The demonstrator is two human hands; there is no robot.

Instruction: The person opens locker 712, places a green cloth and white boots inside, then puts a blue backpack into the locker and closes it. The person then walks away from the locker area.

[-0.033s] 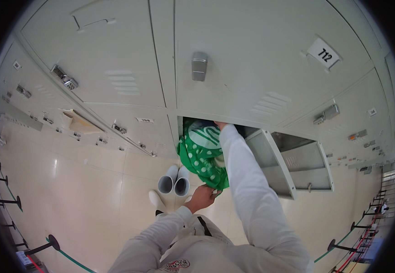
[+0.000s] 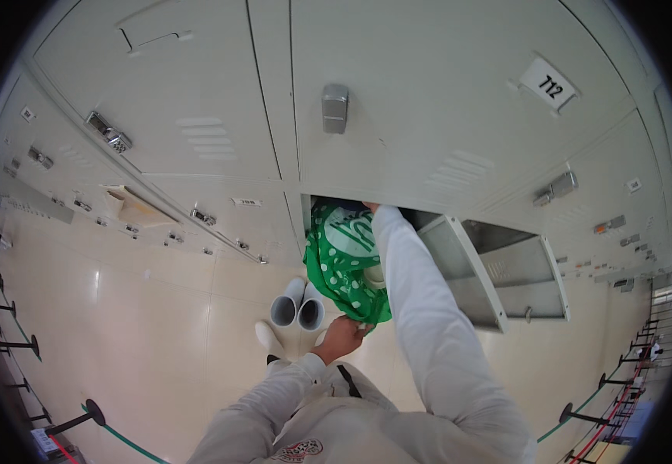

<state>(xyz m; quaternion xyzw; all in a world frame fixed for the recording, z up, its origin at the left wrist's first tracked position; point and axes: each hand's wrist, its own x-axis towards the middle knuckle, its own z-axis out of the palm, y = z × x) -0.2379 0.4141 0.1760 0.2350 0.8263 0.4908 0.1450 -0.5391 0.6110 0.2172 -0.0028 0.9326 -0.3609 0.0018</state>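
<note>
A green bag with white dots and a large pale round print (image 2: 336, 267) bulges out of an open lower locker (image 2: 307, 213). My left hand (image 2: 341, 339) pinches the bag's near lower edge between fingers and thumb. My right arm in its white sleeve reaches up past the bag's right side. Only a bit of my right hand (image 2: 371, 206) shows at the locker's upper edge; its fingers are hidden inside the opening. Something cream-coloured (image 2: 374, 276) peeks out at the bag's right side, partly behind my forearm. Dark stuff lies behind the bag.
The open locker door (image 2: 467, 271) sticks out right of my right arm, with another open door (image 2: 541, 278) beyond it. White boots (image 2: 283, 309) stand on the tiled floor left of the bag, near my white shoe (image 2: 269, 339). Closed grey lockers with padlocks (image 2: 335, 108) rise ahead.
</note>
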